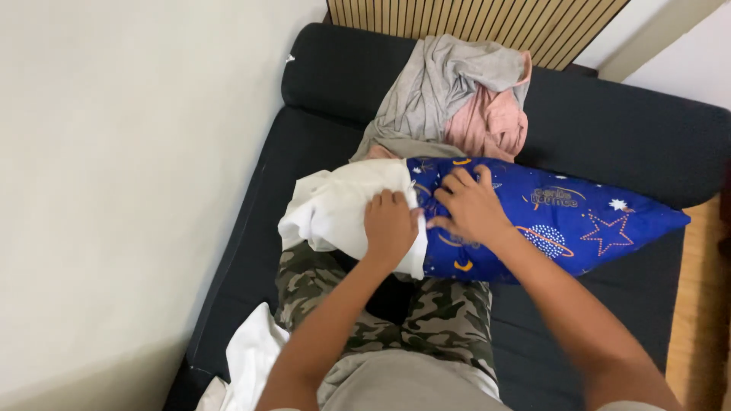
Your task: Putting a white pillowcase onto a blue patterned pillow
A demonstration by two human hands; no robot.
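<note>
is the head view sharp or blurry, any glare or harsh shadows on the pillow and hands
Head view: sharp, no motion blur on the left hand or right hand; light is soft and even, with no glare on the blue pillow or white cloth; only a faint shadow shows low on the wall; the dark sofa loses detail.

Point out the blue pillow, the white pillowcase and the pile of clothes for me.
blue pillow [563, 221], head view, on its middle, printed with stars.
white pillowcase [335, 209], head view, on the bunched cloth at the pillow's left end.
pile of clothes [457, 95], head view, on the grey garment.
</note>
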